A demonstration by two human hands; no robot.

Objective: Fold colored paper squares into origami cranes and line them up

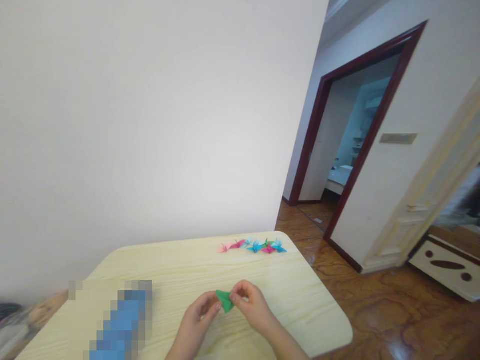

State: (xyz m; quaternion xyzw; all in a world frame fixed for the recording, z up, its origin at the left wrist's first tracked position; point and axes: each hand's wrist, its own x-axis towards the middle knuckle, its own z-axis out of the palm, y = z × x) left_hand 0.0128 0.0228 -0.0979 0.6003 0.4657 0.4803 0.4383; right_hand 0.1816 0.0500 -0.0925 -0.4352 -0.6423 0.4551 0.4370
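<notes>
A small folded piece of green paper (pixel 225 300) is pinched between both my hands just above a light wooden table (pixel 168 270). My left hand (pixel 198 316) grips its lower left side with thumb and fingers closed. From the right, my right hand (pixel 252 302) holds it with fingertips pressed together on the fold. At the table's far edge lies a row of several folded paper cranes (pixel 253 245) in pink, magenta, blue and green, well beyond my hands.
A blurred blue patch (pixel 120 325) covers part of the table at the near left. A white wall stands behind the table. To the right are a glossy wooden floor (pixel 375 310), a dark-framed doorway (pixel 348 150) and a pale cabinet (pixel 446 265).
</notes>
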